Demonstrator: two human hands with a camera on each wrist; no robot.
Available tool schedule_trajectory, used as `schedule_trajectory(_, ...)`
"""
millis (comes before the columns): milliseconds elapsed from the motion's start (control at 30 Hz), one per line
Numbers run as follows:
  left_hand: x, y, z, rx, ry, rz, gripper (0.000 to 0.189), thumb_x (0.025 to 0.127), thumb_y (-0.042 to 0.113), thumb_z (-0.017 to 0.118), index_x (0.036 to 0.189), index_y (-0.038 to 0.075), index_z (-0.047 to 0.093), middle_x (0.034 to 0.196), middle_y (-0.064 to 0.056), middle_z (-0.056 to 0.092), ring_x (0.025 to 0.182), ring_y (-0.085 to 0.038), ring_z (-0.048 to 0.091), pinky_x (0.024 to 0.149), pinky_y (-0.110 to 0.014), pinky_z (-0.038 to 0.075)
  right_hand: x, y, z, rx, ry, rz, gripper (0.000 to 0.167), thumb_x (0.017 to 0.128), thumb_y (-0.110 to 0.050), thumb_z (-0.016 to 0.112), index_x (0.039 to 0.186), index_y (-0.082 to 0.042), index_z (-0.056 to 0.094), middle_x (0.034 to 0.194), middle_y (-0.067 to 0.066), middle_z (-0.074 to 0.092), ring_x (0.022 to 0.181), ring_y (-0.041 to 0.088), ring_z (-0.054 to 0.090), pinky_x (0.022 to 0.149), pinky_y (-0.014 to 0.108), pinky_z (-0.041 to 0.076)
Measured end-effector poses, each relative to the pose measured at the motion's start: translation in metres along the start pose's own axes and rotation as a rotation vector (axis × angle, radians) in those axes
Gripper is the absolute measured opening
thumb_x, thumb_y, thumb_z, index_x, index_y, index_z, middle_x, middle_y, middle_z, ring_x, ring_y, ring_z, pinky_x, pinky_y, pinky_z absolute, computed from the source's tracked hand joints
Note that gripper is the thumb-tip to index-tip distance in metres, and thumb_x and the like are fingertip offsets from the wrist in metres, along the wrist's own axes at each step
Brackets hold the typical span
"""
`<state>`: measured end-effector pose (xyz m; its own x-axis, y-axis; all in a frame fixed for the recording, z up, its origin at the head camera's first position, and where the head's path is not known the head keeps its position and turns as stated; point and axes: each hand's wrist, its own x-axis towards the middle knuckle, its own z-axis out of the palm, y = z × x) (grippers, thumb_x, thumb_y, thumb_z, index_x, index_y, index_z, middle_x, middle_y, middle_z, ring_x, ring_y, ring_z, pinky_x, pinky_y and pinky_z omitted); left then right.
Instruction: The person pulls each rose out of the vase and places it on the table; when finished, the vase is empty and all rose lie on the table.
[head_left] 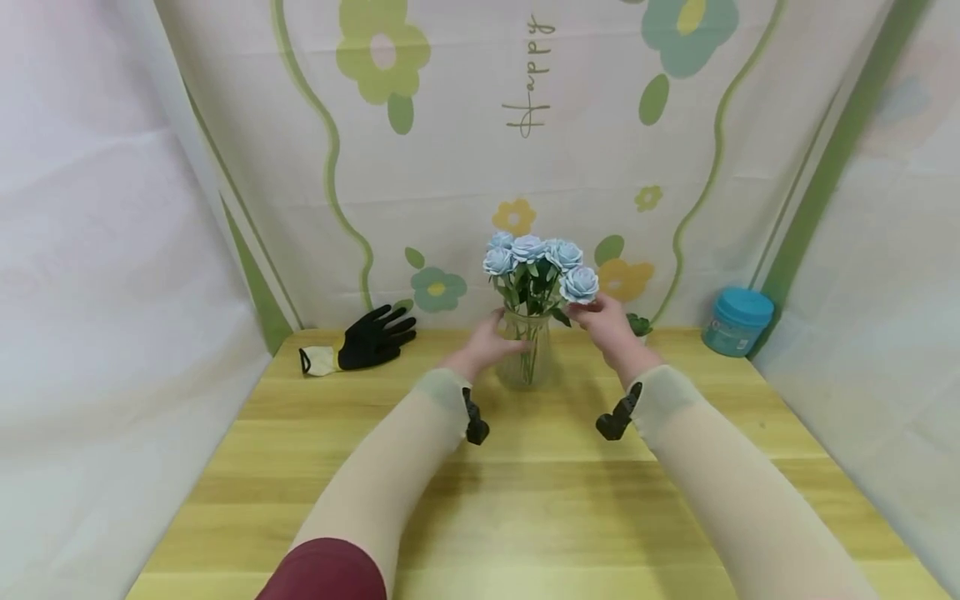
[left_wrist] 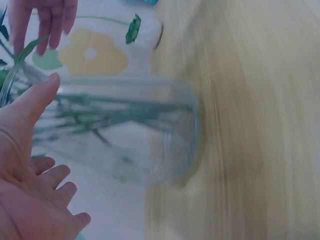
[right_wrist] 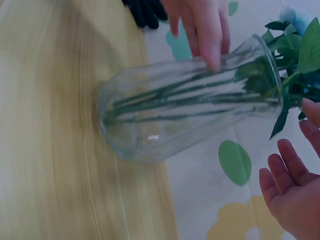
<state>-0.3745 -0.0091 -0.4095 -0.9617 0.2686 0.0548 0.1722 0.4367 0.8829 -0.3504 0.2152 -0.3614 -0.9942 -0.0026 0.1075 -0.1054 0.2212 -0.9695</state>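
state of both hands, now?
Left hand: open, touching the tall clear glass vase.
Right hand: open beside the pale-blue roses; contact unclear.

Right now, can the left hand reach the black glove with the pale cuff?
Probably yes: only wooden tabletop shows between the left hand and glove, though that hand must first leave the clear glass vase.

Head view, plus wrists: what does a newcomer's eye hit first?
The pale blue flowers, bunched near the middle of the head view, their stems in a clear glass vase on the wooden table. Then the hands: left hand at the vase's left side, right hand beside the blooms on the right. Last, a black glove back left and a blue-lidded tub back right.
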Motion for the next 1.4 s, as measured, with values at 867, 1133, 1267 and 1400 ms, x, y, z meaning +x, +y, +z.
schedule_trajectory(867, 0.015, -0.003, 0.024, -0.097, 0.132, 0.045, 0.083, 0.078, 0.031, 0.086, 0.143, 0.008, 0.041, 0.137, -0.013, 0.054, 0.125, -0.028, 0.051, 0.106, -0.041, 0.04, -0.004, -0.039, 0.007, 0.031, 0.083, -0.126, 0.043, 0.098, -0.014, 0.064, 0.135, 0.005, 0.052, 0.136, 0.022, 0.055, 0.127, 0.031, 0.05, 0.107, 0.042, 0.039)
schedule_trajectory(1133, 0.013, -0.001, 0.022, -0.057, 0.144, 0.045, 0.083, 0.079, 0.031, 0.085, 0.144, 0.007, 0.04, 0.142, -0.014, 0.05, 0.131, -0.029, 0.047, 0.108, -0.041, 0.037, -0.004, -0.079, -0.011, 0.013, 0.169, -0.171, 0.035, 0.096, -0.018, 0.067, 0.121, 0.006, 0.062, 0.118, 0.013, 0.066, 0.106, 0.02, 0.059, 0.1, 0.04, 0.043)
schedule_trajectory(1267, 0.012, 0.0, 0.022, -0.057, 0.137, 0.041, 0.086, 0.079, 0.03, 0.086, 0.146, 0.006, 0.038, 0.144, -0.016, 0.049, 0.132, -0.03, 0.045, 0.109, -0.041, 0.035, -0.009, -0.102, -0.024, 0.103, 0.19, -0.268, 0.015, 0.095, -0.012, 0.068, 0.107, -0.002, 0.069, 0.099, 0.0, 0.069, 0.094, 0.015, 0.059, 0.088, 0.033, 0.046)
schedule_trajectory(1400, 0.013, 0.0, 0.022, -0.046, 0.138, 0.038, 0.084, 0.079, 0.03, 0.086, 0.144, 0.007, 0.039, 0.142, -0.014, 0.05, 0.131, -0.029, 0.046, 0.109, -0.041, 0.036, -0.013, -0.126, -0.039, 0.243, 0.199, -0.399, 0.009, 0.091, 0.0, 0.07, 0.091, -0.008, 0.074, 0.086, -0.002, 0.071, 0.085, 0.014, 0.063, 0.077, 0.026, 0.049)
